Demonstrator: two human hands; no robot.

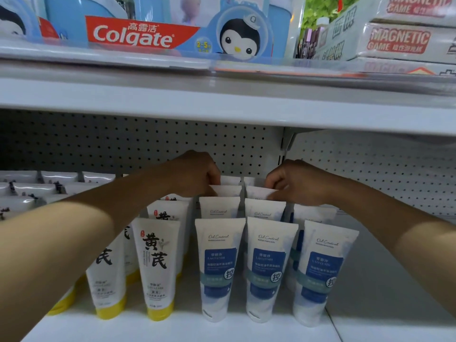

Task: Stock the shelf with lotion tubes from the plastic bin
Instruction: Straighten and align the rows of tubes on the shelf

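Both arms reached deep into the white shelf (187, 327), toward its pegboard back (123, 141). The left hand (197, 172) had its fingers curled down over the top edge of a blue tube (225, 190) near the back of the left blue row, its grip pinching that crimped edge. The right hand (288, 180) was curled the same way over the top of a neighbouring tube (261, 192) in the middle blue row, pinching it too. Both held tubes stood upright, cap down, in line behind the others.

The blue-labelled tubes stood in three rows running front to back; the front ones (219, 270) stood near the shelf's front edge, side by side, nearly touching. The third row, on the right, was shorter than the other two as far as could be seen. Left of them stood rows of yellow-capped tubes (156, 267) with large black characters, partly hidden behind the left forearm. Farther left lay white packets (29, 186) in stacked rows.

On the shelf above sat a Colgate box (138, 33) with a penguin picture, and to its right stacked Magnetic Game boxes (404, 40). The plastic bin was out of view.
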